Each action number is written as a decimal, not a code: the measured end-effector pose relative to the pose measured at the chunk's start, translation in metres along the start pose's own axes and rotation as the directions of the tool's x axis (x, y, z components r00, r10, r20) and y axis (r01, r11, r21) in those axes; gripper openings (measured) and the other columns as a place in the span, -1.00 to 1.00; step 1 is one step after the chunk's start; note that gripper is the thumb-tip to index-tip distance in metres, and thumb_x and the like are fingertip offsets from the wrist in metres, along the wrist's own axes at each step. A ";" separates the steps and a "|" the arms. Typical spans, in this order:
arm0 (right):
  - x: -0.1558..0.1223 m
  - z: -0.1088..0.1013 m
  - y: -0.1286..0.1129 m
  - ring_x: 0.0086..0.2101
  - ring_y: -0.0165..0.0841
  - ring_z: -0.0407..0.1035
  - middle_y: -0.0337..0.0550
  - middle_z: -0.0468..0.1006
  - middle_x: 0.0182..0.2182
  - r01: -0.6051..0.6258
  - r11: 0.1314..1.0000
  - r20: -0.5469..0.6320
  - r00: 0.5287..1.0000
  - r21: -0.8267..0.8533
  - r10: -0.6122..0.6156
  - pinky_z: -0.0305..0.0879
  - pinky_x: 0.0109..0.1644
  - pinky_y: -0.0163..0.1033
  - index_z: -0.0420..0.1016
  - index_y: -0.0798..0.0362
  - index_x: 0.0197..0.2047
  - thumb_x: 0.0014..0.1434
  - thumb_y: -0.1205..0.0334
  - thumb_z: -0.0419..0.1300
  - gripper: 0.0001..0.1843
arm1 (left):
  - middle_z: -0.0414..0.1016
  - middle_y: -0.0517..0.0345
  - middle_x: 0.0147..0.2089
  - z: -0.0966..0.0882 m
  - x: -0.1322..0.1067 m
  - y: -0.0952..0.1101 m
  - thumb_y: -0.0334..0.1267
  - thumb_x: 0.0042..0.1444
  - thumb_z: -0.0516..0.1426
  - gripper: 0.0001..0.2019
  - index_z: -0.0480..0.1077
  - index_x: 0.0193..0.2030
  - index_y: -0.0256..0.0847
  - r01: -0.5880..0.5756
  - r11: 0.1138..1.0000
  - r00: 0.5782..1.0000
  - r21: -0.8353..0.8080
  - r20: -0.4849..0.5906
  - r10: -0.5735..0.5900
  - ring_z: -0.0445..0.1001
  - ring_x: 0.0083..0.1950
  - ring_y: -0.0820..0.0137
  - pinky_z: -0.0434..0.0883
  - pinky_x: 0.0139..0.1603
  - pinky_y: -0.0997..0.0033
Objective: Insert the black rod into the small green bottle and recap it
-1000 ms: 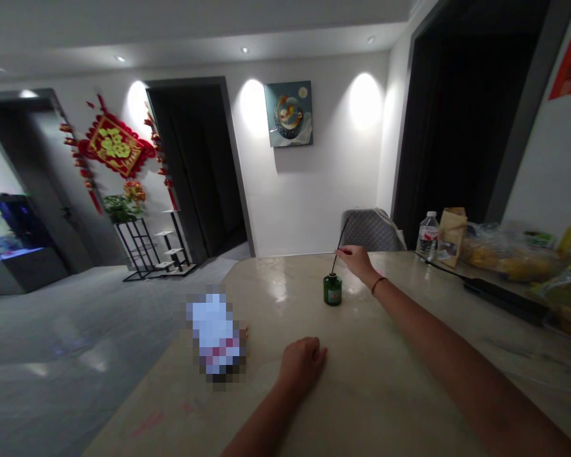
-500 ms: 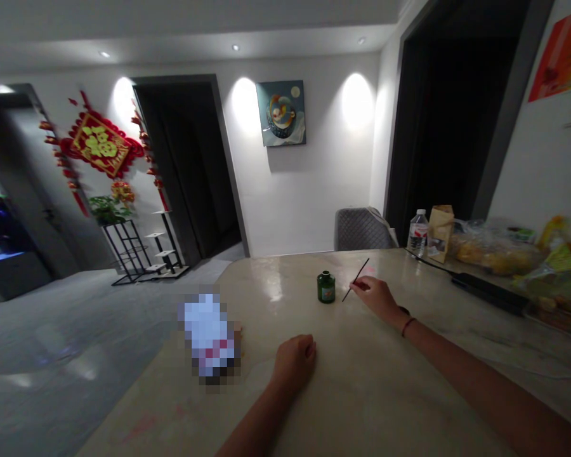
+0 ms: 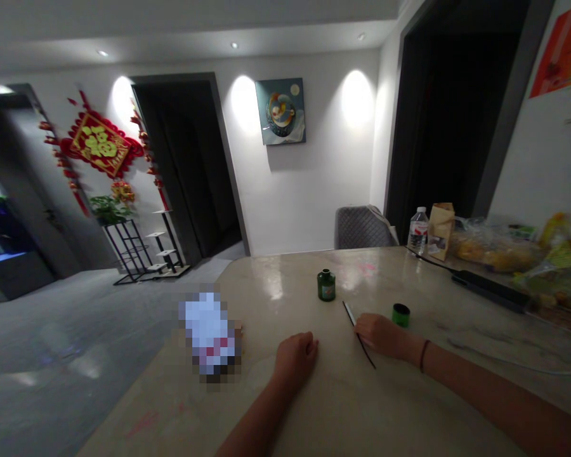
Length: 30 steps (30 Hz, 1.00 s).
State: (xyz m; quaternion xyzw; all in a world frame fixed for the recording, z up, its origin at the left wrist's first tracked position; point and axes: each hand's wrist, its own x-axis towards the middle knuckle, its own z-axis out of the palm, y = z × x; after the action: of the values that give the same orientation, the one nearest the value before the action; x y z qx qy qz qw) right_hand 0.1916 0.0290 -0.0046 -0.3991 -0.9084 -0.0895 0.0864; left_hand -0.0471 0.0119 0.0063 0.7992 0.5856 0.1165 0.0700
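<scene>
Our right hand (image 3: pixel 379 335) pinches a thin black stick (image 3: pixel 353 321), its long axis slanting from upper left to lower right across the table (image 3: pixel 409 397). A green bottle (image 3: pixel 326 285) stands ahead and left of the grip, a green cap (image 3: pixel 400 315) just right. Our left hand (image 3: pixel 295 363) rests curled and empty.

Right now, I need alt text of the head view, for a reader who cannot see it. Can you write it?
On a pale table, the right hand touches a thin black stick, near a small green cap and a green bottle. The left hand rests closed beside a pixelated object. A water bottle and plastic bags lie farther along.
</scene>
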 end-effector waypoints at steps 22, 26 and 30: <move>-0.020 -0.057 0.044 -0.21 -0.10 0.41 0.17 0.50 -0.23 -0.474 0.827 0.248 0.799 -0.302 0.548 0.25 -0.24 -0.12 0.47 0.17 -0.20 -0.04 0.48 0.08 -0.70 | 0.32 0.21 -0.53 0.001 0.002 -0.001 -0.05 0.13 -0.11 -0.65 0.28 -0.51 -0.22 0.009 1.000 1.000 0.015 -0.009 -0.009 0.21 -0.49 0.51 -0.01 -0.46 0.49; 0.002 -0.067 0.060 -0.21 -0.10 0.41 0.17 0.51 -0.23 -0.417 0.876 0.389 0.785 -0.245 0.482 0.24 -0.30 -0.21 0.48 0.19 -0.28 -0.16 0.44 0.17 -0.73 | 0.32 0.21 -0.53 0.000 0.002 0.000 -0.04 0.12 -0.12 -0.64 0.28 -0.51 -0.21 0.027 0.999 1.000 0.026 -0.003 -0.027 0.21 -0.50 0.50 -0.02 -0.47 0.49; 0.047 -0.081 0.065 -0.27 -0.21 0.40 0.08 0.50 -0.25 -0.434 0.899 0.141 0.895 0.056 0.423 0.21 -0.31 -0.26 0.35 0.16 -0.16 -0.16 0.32 0.19 -0.59 | 0.32 0.21 -0.52 0.000 0.002 0.001 -0.06 0.12 -0.11 -0.66 0.27 -0.51 -0.22 0.027 0.999 1.000 0.021 -0.002 -0.027 0.21 -0.50 0.52 -0.03 -0.48 0.50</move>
State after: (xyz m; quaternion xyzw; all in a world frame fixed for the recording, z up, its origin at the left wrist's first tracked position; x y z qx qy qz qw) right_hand 0.2152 0.0871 0.0907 -0.5903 -0.8047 -0.0039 0.0641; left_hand -0.0460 0.0134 0.0067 0.7919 0.5974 0.1103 0.0627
